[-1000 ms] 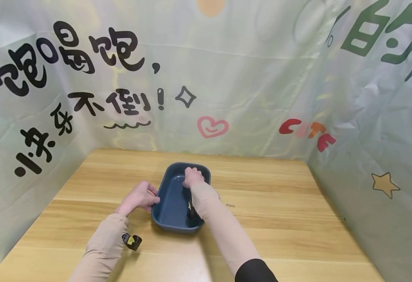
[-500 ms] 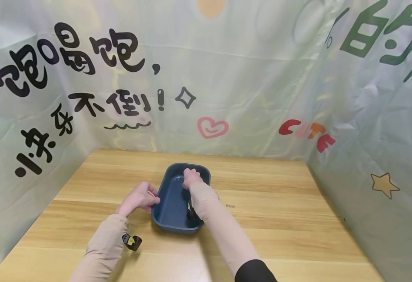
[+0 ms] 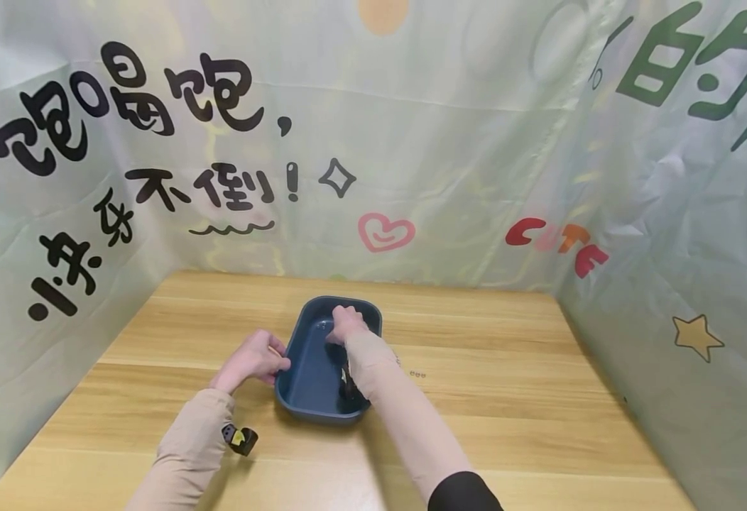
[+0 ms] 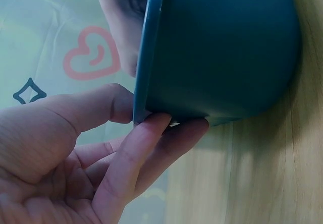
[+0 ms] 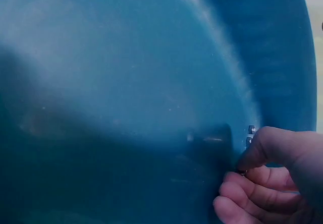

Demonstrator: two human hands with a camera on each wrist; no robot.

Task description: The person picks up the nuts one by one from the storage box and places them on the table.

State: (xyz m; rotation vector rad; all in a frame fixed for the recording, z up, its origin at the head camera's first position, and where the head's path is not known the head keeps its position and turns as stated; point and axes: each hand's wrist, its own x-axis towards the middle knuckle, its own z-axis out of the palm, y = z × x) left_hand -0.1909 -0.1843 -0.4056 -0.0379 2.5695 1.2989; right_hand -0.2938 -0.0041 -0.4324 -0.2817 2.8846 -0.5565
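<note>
A deep dark blue basin (image 3: 312, 380) with rounded corners stands on the wooden table. My left hand (image 3: 255, 357) pinches its left rim, thumb at the inner side and fingers against the outer wall, as the left wrist view shows. Inside the basin, toward the far end, is my right hand (image 3: 348, 326). Its thumb and forefinger pinch a tiny dark, shiny piece (image 5: 243, 172), mostly hidden by the fingertips. Small silvery metal bits (image 5: 251, 129) lie just beyond the thumb, near the basin wall.
Right of the basin, a short row of tiny ring-like pieces (image 3: 417, 374) lies on the table (image 3: 508, 411). A black and yellow wrist device (image 3: 241, 438) sticks out from the left sleeve. Printed cloth walls (image 3: 450, 177) enclose the table's back and sides.
The right hand's fingertips have shifted slightly to the left inside the basin. My left hand keeps its grip on the rim, and the basin stays in place.
</note>
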